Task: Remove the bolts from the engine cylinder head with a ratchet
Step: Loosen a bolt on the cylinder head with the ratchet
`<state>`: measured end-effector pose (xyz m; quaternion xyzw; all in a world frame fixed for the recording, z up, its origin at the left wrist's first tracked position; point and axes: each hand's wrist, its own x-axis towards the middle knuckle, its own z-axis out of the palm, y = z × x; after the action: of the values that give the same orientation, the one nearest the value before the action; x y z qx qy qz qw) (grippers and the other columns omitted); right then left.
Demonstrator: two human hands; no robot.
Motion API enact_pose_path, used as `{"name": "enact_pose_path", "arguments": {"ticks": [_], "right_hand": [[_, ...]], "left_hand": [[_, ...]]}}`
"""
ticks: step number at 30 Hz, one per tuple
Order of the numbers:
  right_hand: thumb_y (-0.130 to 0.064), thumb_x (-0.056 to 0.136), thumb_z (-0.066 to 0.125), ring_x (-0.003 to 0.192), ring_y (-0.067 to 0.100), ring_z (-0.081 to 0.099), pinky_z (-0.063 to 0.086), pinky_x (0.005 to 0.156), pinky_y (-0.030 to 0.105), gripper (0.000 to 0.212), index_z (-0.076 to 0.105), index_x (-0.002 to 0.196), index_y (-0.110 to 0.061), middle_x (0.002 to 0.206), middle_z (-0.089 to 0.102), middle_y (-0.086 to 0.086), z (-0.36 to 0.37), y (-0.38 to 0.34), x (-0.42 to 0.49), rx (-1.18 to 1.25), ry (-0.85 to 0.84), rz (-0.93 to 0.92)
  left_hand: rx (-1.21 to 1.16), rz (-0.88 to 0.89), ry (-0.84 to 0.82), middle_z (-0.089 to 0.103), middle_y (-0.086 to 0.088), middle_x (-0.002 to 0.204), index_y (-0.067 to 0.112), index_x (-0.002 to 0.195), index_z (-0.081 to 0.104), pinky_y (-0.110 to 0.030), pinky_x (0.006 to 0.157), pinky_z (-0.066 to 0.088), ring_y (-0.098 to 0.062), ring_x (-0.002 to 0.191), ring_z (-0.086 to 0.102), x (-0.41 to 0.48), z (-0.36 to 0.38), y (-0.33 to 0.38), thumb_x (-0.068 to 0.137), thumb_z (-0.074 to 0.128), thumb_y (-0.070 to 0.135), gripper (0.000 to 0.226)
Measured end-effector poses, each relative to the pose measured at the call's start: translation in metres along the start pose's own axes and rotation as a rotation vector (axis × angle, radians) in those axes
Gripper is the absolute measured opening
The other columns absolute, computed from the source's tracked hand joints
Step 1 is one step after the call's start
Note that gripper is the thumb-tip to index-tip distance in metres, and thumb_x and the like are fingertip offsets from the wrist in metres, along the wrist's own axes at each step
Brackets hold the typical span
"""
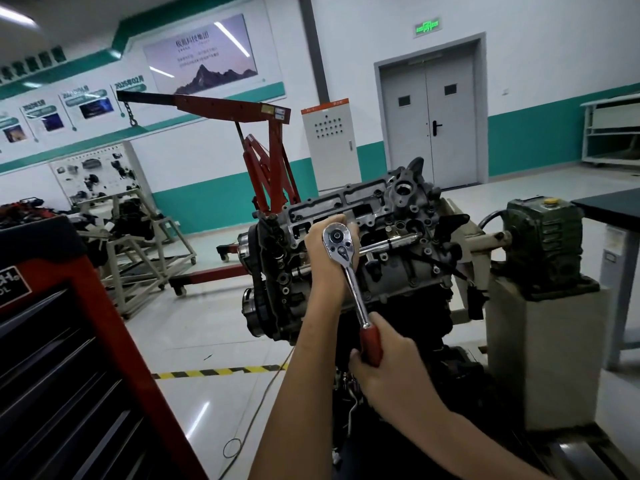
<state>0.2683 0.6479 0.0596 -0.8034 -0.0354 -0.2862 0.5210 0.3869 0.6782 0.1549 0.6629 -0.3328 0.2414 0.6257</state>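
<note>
A grey engine cylinder head (388, 216) sits tilted on a stand at the centre of the head view. A chrome ratchet (348, 268) with a red handle stands over its near side, head up at the top. My left hand (325, 258) wraps around the ratchet just below its head, pressing it against the cylinder head. My right hand (388, 365) grips the red handle lower down. The socket and the bolt under the ratchet head are hidden by my left hand.
A red tool cabinet (69, 358) stands close at the left. A red engine hoist (263, 161) is behind the engine. At the right a green gearbox (543, 237) sits on a grey pedestal (554, 358). Yellow-black tape (221, 371) marks the floor.
</note>
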Motion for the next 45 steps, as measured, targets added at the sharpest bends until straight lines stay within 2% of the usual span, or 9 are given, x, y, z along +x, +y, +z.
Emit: {"name": "enact_pose_path", "arguments": {"ticks": [5,9,12,18,21,30,34,41,45], "right_hand": [[0.001,0.073,0.059,0.04,0.006,0.042,0.037,0.041,0.02,0.027,0.047,0.072,-0.023,0.053,0.047,-0.005,-0.056,-0.007,0.022,-0.266,-0.184,-0.095],[-0.005,0.08,0.059,0.047,0.002,0.055,0.042,0.046,0.015,0.023,0.051,0.081,-0.026,0.059,0.055,-0.008,-0.127,-0.022,0.069,-0.761,-0.337,-0.211],[-0.013,0.081,0.06,0.046,-0.003,0.05,0.034,0.042,0.008,0.017,0.053,0.094,-0.023,0.058,0.05,-0.012,-0.138,-0.023,0.08,-0.946,-0.21,-0.295],[-0.004,0.076,0.062,0.036,0.006,0.045,0.035,0.038,0.013,0.022,0.046,0.074,-0.019,0.05,0.047,-0.004,-0.048,0.002,0.013,-0.215,-0.062,-0.022],[-0.003,0.077,0.062,0.038,0.008,0.036,0.031,0.04,0.014,0.03,0.039,0.068,-0.02,0.049,0.039,-0.005,0.001,0.002,-0.002,-0.008,0.059,0.024],[0.001,0.076,0.058,0.042,0.004,0.049,0.038,0.044,0.014,0.031,0.048,0.074,-0.028,0.056,0.052,-0.008,-0.111,-0.011,0.05,-0.534,-0.283,-0.189],[-0.012,0.079,0.061,0.046,-0.004,0.048,0.036,0.045,0.01,0.023,0.049,0.09,-0.029,0.055,0.046,-0.015,-0.135,-0.017,0.072,-0.903,-0.164,-0.299],[-0.005,0.077,0.062,0.037,0.007,0.039,0.032,0.039,0.016,0.029,0.04,0.07,-0.023,0.053,0.042,-0.002,-0.018,0.004,0.001,-0.089,0.019,-0.001],[-0.003,0.076,0.058,0.044,0.014,0.038,0.034,0.044,0.025,0.022,0.042,0.076,-0.019,0.056,0.043,0.003,0.004,0.001,0.0,-0.033,0.009,0.011]], "left_hand": [[0.038,-0.046,-0.074,0.024,-0.004,0.053,-0.003,0.06,0.052,-0.015,0.053,0.03,-0.001,0.044,0.031,0.002,-0.015,0.001,0.085,0.056,-0.01,0.027],[0.141,0.059,-0.27,0.041,-0.009,0.048,0.004,0.051,0.049,-0.026,0.06,0.031,-0.022,0.049,0.035,0.005,-0.026,0.004,0.079,0.058,-0.006,0.03],[0.116,0.044,-0.237,0.038,0.006,0.05,0.02,0.05,0.041,-0.026,0.056,0.029,-0.01,0.051,0.034,0.004,-0.02,0.004,0.071,0.053,0.007,0.027],[0.017,0.006,-0.034,0.043,0.003,0.057,-0.008,0.065,0.06,-0.018,0.056,0.034,-0.001,0.052,0.038,0.001,-0.005,-0.008,0.083,0.058,-0.012,0.018],[-0.017,-0.033,-0.006,0.037,0.004,0.053,0.003,0.067,0.057,-0.008,0.049,0.029,0.003,0.042,0.037,0.002,0.001,-0.001,0.084,0.053,-0.017,0.027],[0.159,-0.019,-0.252,0.037,-0.007,0.057,0.002,0.069,0.059,-0.024,0.063,0.036,-0.01,0.055,0.041,0.007,-0.021,0.001,0.083,0.057,-0.013,0.02],[0.154,0.06,-0.207,0.035,0.009,0.045,0.015,0.05,0.04,-0.024,0.052,0.031,-0.004,0.046,0.035,0.006,-0.017,0.001,0.077,0.053,-0.01,0.039],[0.005,0.007,0.073,0.039,-0.004,0.055,0.012,0.061,0.046,-0.012,0.049,0.03,-0.005,0.048,0.034,-0.002,0.003,0.001,0.084,0.057,-0.014,0.036],[-0.017,-0.081,0.019,0.041,0.001,0.059,0.003,0.069,0.053,-0.005,0.052,0.034,0.005,0.049,0.041,-0.002,-0.002,-0.008,0.089,0.054,-0.009,0.023]]}}
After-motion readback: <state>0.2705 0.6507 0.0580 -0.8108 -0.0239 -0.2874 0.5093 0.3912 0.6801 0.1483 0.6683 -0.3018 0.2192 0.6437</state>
